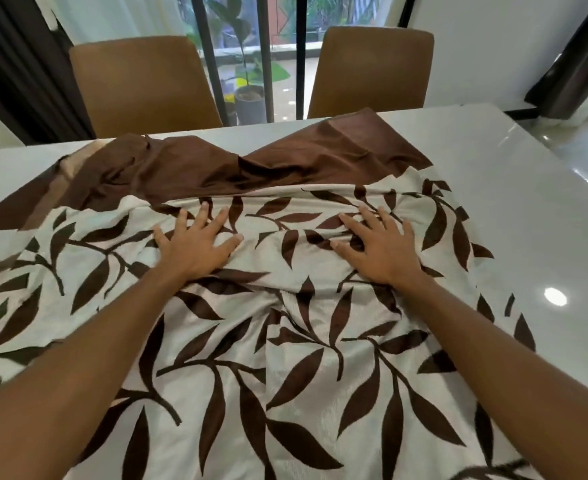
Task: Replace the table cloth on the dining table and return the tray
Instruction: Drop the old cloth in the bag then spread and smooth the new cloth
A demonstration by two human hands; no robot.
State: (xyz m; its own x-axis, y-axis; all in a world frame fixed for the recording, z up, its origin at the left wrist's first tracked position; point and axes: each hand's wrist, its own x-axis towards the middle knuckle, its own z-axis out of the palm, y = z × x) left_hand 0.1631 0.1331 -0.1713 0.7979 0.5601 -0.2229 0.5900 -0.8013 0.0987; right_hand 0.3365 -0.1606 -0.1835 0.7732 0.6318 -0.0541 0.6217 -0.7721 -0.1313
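Head view looks down on a glossy white tabletop (514, 209) that fills most of the frame, its bare surface showing along the far edge and across the whole right side, where a round ceiling light is mirrored in the sheen. A table cloth (285, 358) covers the near and middle part: cream fabric printed with dark brown leafy sprigs, rumpled into soft ridges, with a plain brown band (216, 171) bunched and folded along its far edge. The cloth's left part runs out of frame; its right edge lies crooked, well short of the right side of the tabletop. No tray shows in this view.

Beyond the far edge, going left to right: a dark curtain (8, 64) in the far left corner, 2 tan upholstered chairs (143, 81) pushed in at the far side, the 2nd chair (372, 71) to the right, and between them a glass door with dark bars (268, 53) showing potted plants (249, 98) outside. Another dark drape hangs at the far right against a white wall.

Both bare forearms reach in from the near edge. The left hand (195, 244) lies palm down on the printed cloth just near the brown band, fingers spread wide and flat. The right hand (379, 247) rests the same way to its right, fingers fanned, palm pressing a raised fold. Neither hand grips the fabric; a ridge of cloth rises between them.
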